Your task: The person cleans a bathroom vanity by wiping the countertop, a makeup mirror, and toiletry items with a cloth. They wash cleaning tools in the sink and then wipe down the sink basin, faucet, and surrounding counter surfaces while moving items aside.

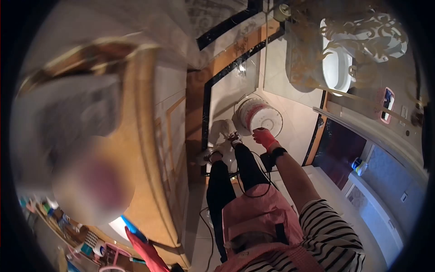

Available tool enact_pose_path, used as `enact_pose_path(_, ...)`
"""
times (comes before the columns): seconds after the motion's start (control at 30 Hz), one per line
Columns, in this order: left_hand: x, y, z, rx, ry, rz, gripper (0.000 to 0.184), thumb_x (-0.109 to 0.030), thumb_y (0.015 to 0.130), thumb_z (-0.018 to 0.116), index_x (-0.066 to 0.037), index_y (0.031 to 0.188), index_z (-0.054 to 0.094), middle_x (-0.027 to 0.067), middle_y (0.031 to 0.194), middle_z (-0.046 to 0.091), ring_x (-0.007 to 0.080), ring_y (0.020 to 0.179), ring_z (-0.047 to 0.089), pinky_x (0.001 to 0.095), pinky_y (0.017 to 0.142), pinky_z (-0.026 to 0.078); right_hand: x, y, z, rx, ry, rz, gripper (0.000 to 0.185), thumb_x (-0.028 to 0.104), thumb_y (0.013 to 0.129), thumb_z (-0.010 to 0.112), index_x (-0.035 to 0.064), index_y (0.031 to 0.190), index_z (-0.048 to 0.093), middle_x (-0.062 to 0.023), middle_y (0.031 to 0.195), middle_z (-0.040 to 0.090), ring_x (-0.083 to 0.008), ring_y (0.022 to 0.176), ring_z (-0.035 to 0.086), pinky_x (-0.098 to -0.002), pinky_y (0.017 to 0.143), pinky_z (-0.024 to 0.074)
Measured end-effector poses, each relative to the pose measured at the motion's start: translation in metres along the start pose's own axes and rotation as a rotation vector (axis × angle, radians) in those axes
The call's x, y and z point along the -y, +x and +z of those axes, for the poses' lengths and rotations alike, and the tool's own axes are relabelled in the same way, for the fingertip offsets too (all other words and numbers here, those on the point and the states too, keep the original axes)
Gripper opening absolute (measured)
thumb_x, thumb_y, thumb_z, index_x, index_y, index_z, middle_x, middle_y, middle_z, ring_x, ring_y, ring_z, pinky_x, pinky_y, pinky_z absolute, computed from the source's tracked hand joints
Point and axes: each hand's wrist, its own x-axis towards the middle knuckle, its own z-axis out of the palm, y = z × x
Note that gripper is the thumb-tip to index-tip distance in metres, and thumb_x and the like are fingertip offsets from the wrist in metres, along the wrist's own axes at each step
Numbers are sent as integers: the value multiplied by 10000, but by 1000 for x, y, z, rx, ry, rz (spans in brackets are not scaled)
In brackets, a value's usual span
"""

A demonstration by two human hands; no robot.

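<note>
My right hand (266, 138), in a red glove, is closed beside a round white bucket (266, 122) on the tiled floor. Whether it holds anything is hidden. At the lower left, my left hand (139, 247), also in a red glove, has its fingers against a blue and white object (124, 226) at the edge of a wooden cabinet (158, 222). What that object is, I cannot make out. A black cable (210, 242) hangs and loops by my legs.
A white washbasin (336, 68) stands at the upper right behind patterned glass. Crowded shelves (68, 226) fill the lower left. A black-edged doorway sill (207, 109) crosses the floor left of the bucket. A blurred round shape (97, 181) covers part of the cabinet.
</note>
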Motion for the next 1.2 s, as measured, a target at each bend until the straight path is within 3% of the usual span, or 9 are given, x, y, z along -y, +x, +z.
enact_pose_path(0.07, -7, -14, 32, -201, -539, -35, 618, -506, 908, 492, -55, 1330, 470, 145, 1240, 553, 318, 1165, 503, 368, 995, 405, -17, 41, -13, -83, 13, 13, 334, 288, 842, 649, 50, 1076, 634, -99, 927, 684, -196, 819, 661, -325, 718, 528)
enact_pose_path(0.13, -22, -9, 68, -277, -517, -65, 607, -495, 909, 494, -53, 1326, 471, 147, 1232, 556, 318, 1153, 508, 369, 984, 412, -20, 92, -14, -515, -665, -150, 463, 376, 759, 660, 17, 1050, 639, -203, 967, 681, -314, 892, 665, -374, 790, 518)
enact_pose_path(0.3, -31, -2, 103, -323, -426, -101, 580, -468, 913, 499, -50, 1315, 476, 153, 1212, 561, 318, 1122, 521, 370, 958, 428, -3, 118, 26, -770, -590, -11, 495, 515, 801, 574, 58, 990, 595, -209, 973, 668, -380, 961, 630, -461, 809, 490)
enact_pose_path(0.57, -36, 3, 114, -345, -411, -133, 537, -424, 918, 507, -45, 1298, 482, 162, 1179, 571, 318, 1073, 543, 372, 916, 454, -20, 126, 41, -876, -426, -38, 378, 475, 806, 606, 120, 933, 632, -156, 914, 683, -371, 869, 644, -459, 757, 493)
enact_pose_path(0.8, -34, 2, 108, -357, -414, -142, 499, -386, 922, 514, -41, 1283, 488, 170, 1151, 579, 318, 1029, 562, 374, 880, 476, 5, 120, 47, -796, -557, -63, 339, 431, 745, 659, 113, 862, 671, -127, 824, 689, -332, 824, 661, -415, 733, 507)
enact_pose_path(0.93, -32, 4, 106, -357, -411, -151, 478, -364, 925, 518, -39, 1274, 491, 175, 1135, 584, 319, 1005, 572, 375, 859, 489, 7, 94, 33, -450, 40, -435, 145, 105, 785, 701, 31, 840, 589, -48, 709, 610, -120, 630, 615, -268, 584, 506)
enact_pose_path(1.07, -30, 6, 106, -358, -426, -151, 457, -343, 927, 521, -36, 1265, 495, 179, 1119, 589, 319, 980, 583, 376, 838, 502, -38, 67, -24, -101, 404, -241, 179, 123, 817, 720, 80, 944, 602, -17, 821, 622, -140, 719, 611, -303, 677, 510)
enact_pose_path(1.17, -29, 5, 102, -355, -425, -153, 441, -326, 929, 524, -34, 1259, 497, 183, 1107, 592, 319, 962, 591, 377, 822, 511, -90, 97, -63, -326, 38, -189, 493, 227, 814, 739, 101, 1239, 522, -19, 951, 630, -135, 888, 601, -263, 708, 476)
enact_pose_path(1.2, -29, 5, 101, -356, -422, -152, 436, -321, 930, 525, -34, 1257, 498, 184, 1103, 594, 319, 955, 594, 377, 817, 514, -98, 114, -72, -366, 5, -153, 682, 308, 824, 723, 104, 1380, 386, -67, 1167, 585, -178, 1054, 563, -330, 805, 476)
